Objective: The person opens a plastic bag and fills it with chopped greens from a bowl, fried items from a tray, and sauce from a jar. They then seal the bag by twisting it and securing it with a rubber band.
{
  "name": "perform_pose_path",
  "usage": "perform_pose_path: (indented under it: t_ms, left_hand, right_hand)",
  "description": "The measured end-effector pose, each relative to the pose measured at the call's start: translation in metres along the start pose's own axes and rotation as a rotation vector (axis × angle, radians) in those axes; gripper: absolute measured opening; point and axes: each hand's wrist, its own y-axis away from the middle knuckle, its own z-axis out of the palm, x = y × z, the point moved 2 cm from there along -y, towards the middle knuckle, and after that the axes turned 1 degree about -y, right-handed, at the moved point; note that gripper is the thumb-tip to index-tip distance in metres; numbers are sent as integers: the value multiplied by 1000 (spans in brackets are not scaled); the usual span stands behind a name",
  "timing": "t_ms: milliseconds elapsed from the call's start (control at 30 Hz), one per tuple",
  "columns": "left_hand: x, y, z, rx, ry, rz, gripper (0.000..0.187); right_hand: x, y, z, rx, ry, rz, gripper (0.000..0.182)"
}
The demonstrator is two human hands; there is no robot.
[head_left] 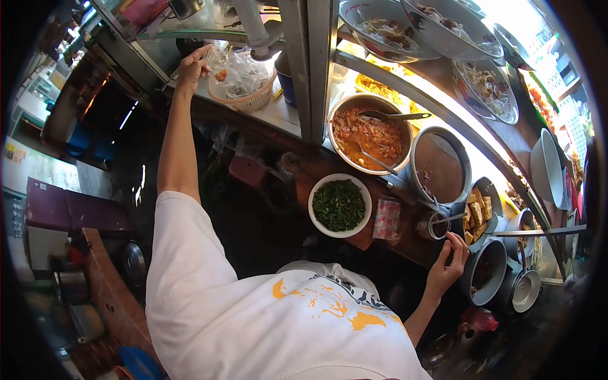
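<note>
At the upper left, my left hand (192,68) reaches to the edge of a pale plastic basket (253,100), its fingertips pinched on a clear plastic bag (218,60). More crumpled clear bags (244,73) fill that basket, along with a small orange-brown piece. My right hand (447,265) is at the lower right with its fingers loosely bent and a little apart; nothing shows in them. Just beyond its fingertips stands a small glass jar (438,226) of dark contents with a spoon (451,217) leaning in it.
A white bowl of chopped greens (339,206) sits near a red-and-white packet (386,220). Behind are a pot of reddish food (367,136) with ladles, a lidded-looking metal pot (440,166) and fried pieces (477,214). A metal post (310,76) and stacked bowls (389,31) stand beyond.
</note>
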Motion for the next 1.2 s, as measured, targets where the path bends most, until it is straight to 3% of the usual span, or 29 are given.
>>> perform_pose_path:
  t_ms: [233,367,400,433,467,533,567,600,633,700,767,800,933,1067,1200]
  left_hand:
    - [-27,-16,-14,90,-126,-37,51]
    - [-35,-4,-12,-31,-871,-211,26]
    - [-68,-22,-32,-146,-868,183,23]
    - [-49,-4,-21,-45,-1055,279,21]
    - [-31,17,-6,-4,-1059,393,21]
    - [41,110,74,-37,-744,426,18]
    - [75,170,123,-156,-507,249,14]
    - [91,219,168,-250,-424,203,11]
    - [119,269,212,-431,-436,280,11]
    - [91,346,284,-726,-169,362,18]
    - [47,396,340,-834,-119,351,27]
    - [28,412,359,-883,-214,415,36]
    - [-22,441,390,-684,-559,520,38]
    - [-43,433,397,-618,-571,579,29]
    - [-39,429,401,-571,-374,502,19]
  right_hand:
    - [-6,0,16,-9,-22,5,13]
    - [-6,0,30,-20,-59,3,9]
    - [-8,1,32,-39,-50,19,8]
    - [-2,4,35,-64,-68,41,6]
    - [4,8,41,-65,-99,60,6]
    - [12,17,52,-113,-204,128,6]
    - [15,22,58,-146,-226,172,5]
    - [17,26,64,-177,-249,214,4]
    - [21,32,67,-212,-273,255,3]
    - [31,43,76,-206,-287,261,3]
    - [42,59,78,-220,-280,256,5]
    - [47,66,78,-234,-264,246,7]
    - [57,88,82,-302,-249,204,14]
    - [56,102,90,-357,-218,32,25]
    - [47,99,102,-336,-161,-121,31]
